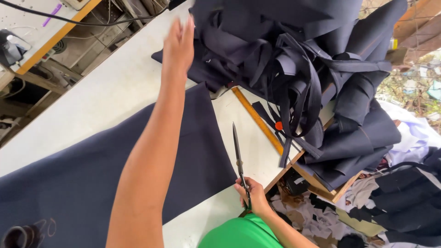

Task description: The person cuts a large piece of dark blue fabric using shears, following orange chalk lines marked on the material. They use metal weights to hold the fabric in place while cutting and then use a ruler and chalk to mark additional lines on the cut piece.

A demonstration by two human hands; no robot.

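Green shirt (239, 234) nearest lens. Right hand (250, 195) at near worktop edge, fingers curled through handles of long black steel scissors (239, 160); closed blades point far, long axis along worktop. Left hand (179, 43) stretched far, fingers together, blurred, at edge of heaped dark navy cloth strips (285, 59). Flat navy fabric sheet (92, 170) lies left of scissors on white worktop (101, 92).

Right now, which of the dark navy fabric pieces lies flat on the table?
The large navy sheet under the left forearm: it lies spread flat on the white table, while the other navy pieces sit heaped and tangled with strips at the far edge.
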